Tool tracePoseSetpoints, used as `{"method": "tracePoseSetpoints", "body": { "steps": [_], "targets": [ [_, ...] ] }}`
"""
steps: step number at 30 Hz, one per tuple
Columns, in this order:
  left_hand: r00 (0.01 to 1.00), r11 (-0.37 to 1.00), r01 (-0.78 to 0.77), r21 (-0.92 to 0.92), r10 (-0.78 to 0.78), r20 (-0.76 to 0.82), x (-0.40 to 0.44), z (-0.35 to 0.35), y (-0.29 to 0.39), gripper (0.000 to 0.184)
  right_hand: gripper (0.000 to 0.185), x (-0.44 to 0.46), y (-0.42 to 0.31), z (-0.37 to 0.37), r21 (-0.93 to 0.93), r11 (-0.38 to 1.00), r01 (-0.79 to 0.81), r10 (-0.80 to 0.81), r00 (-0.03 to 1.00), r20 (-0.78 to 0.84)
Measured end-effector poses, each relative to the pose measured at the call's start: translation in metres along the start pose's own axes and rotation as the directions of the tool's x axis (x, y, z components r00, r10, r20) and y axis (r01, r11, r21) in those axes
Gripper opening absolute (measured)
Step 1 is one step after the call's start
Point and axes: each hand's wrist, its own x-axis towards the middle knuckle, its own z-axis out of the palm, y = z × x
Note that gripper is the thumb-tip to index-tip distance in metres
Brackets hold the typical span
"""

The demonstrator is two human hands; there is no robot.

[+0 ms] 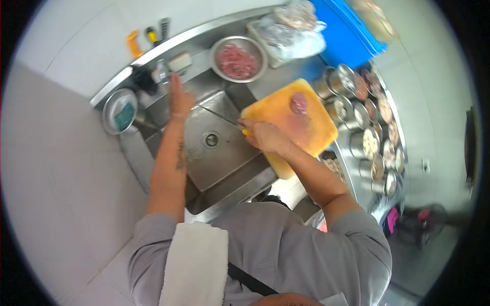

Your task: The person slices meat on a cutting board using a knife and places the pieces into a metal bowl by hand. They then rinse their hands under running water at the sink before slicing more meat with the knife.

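My right hand [266,136] is closed round the yellow handle of a knife [219,114], whose thin blade points left over the steel sink [219,168]. Beneath that hand lies a yellowed cutting board [278,115], set across the sink's right side with a piece of raw meat [299,103] on it. My left hand [179,99] reaches over the sink's far left corner, fingers stretched out at the faucet [163,71]. Whether they touch it I cannot tell.
Behind the sink stands a steel bowl of cut raw meat [237,60]. A bowl with a teal scrubber [123,117] sits at left. Several steel food containers [365,143] line the right counter. A blue bin [347,33] and plastic bags [293,35] are at the back.
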Motion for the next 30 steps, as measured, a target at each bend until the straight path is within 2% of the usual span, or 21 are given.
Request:
{"method": "tracePoseSetpoints", "body": {
  "steps": [1, 3, 5, 8, 10, 11, 13, 14, 15, 16, 17, 18, 20, 21, 22, 23, 26, 27, 28, 29, 30],
  "targets": [
    [0.997, 0.999, 0.021, 0.048, -0.024, 0.073, 0.012, -0.002, 0.005, 0.086, 0.068, -0.020, 0.017, 0.002, 0.102, 0.991, 0.084, -0.076, 0.993, -0.087],
    [0.971, 0.992, 0.043, 0.118, -0.070, 0.228, 0.028, 0.003, 0.002, 0.082, 0.069, -0.063, 0.038, -0.002, 0.163, 0.986, 0.038, -0.012, 0.988, -0.155],
    [0.946, 0.989, 0.037, 0.144, -0.081, 0.315, 0.029, 0.011, -0.002, 0.079, 0.069, -0.095, 0.062, -0.003, 0.225, 0.974, 0.029, 0.020, 0.977, -0.213],
    [0.955, 0.963, 0.006, 0.270, -0.085, 0.283, 0.025, 0.007, 0.018, 0.071, 0.073, -0.142, 0.109, -0.001, 0.306, 0.952, -0.029, 0.107, 0.964, -0.242],
    [0.953, 0.917, 0.054, 0.396, -0.166, 0.254, 0.025, 0.015, 0.038, 0.059, 0.074, -0.172, 0.136, -0.006, 0.505, 0.847, -0.165, 0.302, 0.932, -0.201],
    [0.942, 0.859, -0.135, 0.495, -0.043, 0.332, 0.019, 0.033, 0.051, 0.056, 0.074, -0.185, 0.155, -0.005, 0.504, 0.849, -0.156, 0.292, 0.934, -0.204],
    [0.946, 0.898, -0.282, 0.338, 0.202, 0.252, -0.005, 0.073, 0.091, 0.054, 0.069, -0.204, 0.192, 0.003, 0.563, 0.811, -0.162, 0.384, 0.872, -0.303],
    [0.951, 0.959, -0.265, 0.101, 0.242, 0.190, -0.025, 0.083, 0.155, 0.057, 0.062, -0.212, 0.204, -0.003, 0.616, 0.744, -0.257, 0.479, 0.848, -0.225],
    [0.951, 0.954, -0.263, -0.145, 0.282, 0.127, -0.045, 0.091, 0.222, 0.061, 0.062, -0.217, 0.226, 0.005, 0.616, 0.747, -0.249, 0.466, 0.857, -0.220],
    [0.907, 0.906, -0.372, -0.201, 0.401, 0.131, -0.058, 0.109, 0.265, 0.058, 0.061, -0.219, 0.255, 0.023, 0.599, 0.785, -0.157, 0.435, 0.829, -0.352],
    [0.796, 0.866, -0.387, -0.317, 0.487, 0.360, -0.061, 0.088, 0.339, 0.056, 0.060, -0.219, 0.277, 0.031, 0.569, 0.820, -0.065, 0.394, 0.785, -0.478],
    [0.823, 0.885, -0.406, -0.229, 0.463, 0.330, -0.076, 0.116, 0.366, 0.055, 0.060, -0.222, 0.287, 0.026, 0.631, 0.764, -0.134, 0.459, 0.800, -0.387],
    [0.859, 0.906, -0.404, -0.122, 0.422, 0.290, -0.096, 0.171, 0.396, 0.054, 0.059, -0.221, 0.322, 0.044, 0.655, 0.750, -0.091, 0.439, 0.809, -0.390],
    [0.845, 0.919, -0.393, 0.034, 0.346, 0.407, -0.096, 0.190, 0.410, 0.054, 0.059, -0.217, 0.337, 0.048, 0.682, 0.730, -0.055, 0.438, 0.803, -0.404],
    [0.821, 0.901, -0.391, 0.186, 0.251, 0.513, -0.093, 0.207, 0.413, 0.053, 0.056, -0.219, 0.341, 0.043, 0.717, 0.686, -0.128, 0.486, 0.813, -0.320],
    [0.823, 0.904, -0.383, 0.191, 0.240, 0.514, -0.087, 0.221, 0.411, 0.053, 0.056, -0.220, 0.346, 0.041, 0.716, 0.686, -0.129, 0.480, 0.819, -0.313],
    [0.893, 0.955, -0.212, 0.206, 0.104, 0.438, -0.064, 0.246, 0.391, 0.045, 0.055, -0.230, 0.359, 0.044, 0.736, 0.675, -0.055, 0.437, 0.833, -0.339],
    [0.932, 0.999, -0.045, -0.024, 0.050, 0.359, -0.054, 0.234, 0.378, 0.036, 0.055, -0.234, 0.365, 0.044, 0.698, 0.716, -0.002, 0.389, 0.831, -0.398],
    [0.959, 0.960, 0.107, -0.258, -0.031, 0.281, -0.044, 0.218, 0.358, 0.028, 0.056, -0.230, 0.372, 0.046, 0.655, 0.753, 0.064, 0.326, 0.827, -0.457],
    [0.964, 0.966, 0.116, -0.233, -0.052, 0.261, -0.041, 0.198, 0.335, 0.028, 0.056, -0.228, 0.376, 0.047, 0.656, 0.749, 0.089, 0.297, 0.840, -0.453],
    [0.990, 0.946, 0.088, -0.313, -0.048, 0.133, -0.042, 0.173, 0.304, 0.030, 0.056, -0.231, 0.384, 0.054, 0.646, 0.741, 0.184, 0.259, 0.810, -0.527]
  ]
}}
